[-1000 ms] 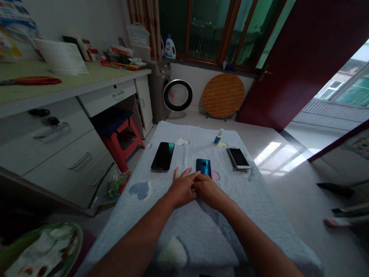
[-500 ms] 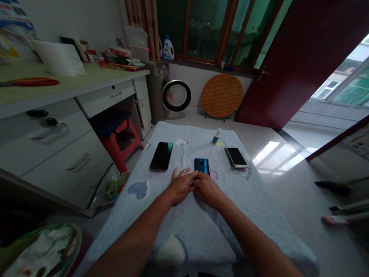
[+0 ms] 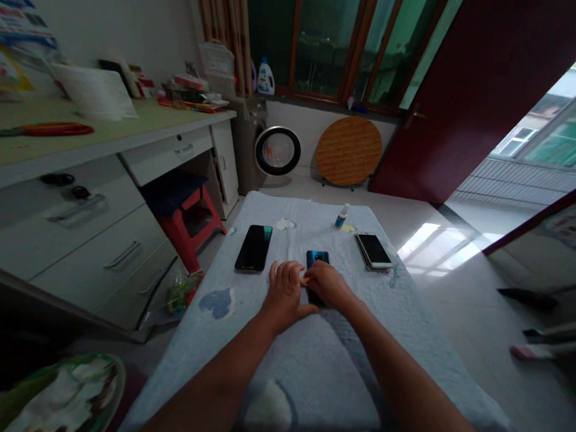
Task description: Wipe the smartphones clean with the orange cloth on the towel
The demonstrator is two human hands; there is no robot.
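Both hands on small teal-backed phone, frame centre — left hand flat, fingers spread, steadying; right hand fingers curled over it, grip unclear — light-blue towel-covered worktop.

bare forearms; no sleeves, no rings

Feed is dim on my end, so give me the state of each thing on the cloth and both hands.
Blue phone: flat, back side up, both hands on it.
Black phone: flat, screen dark, untouched.
White-edged phone: flat, screen dark, untouched.
Small bottle: upright.
Left hand: flat, touching blue phone's left edge.
Right hand: resting over blue phone's near end.
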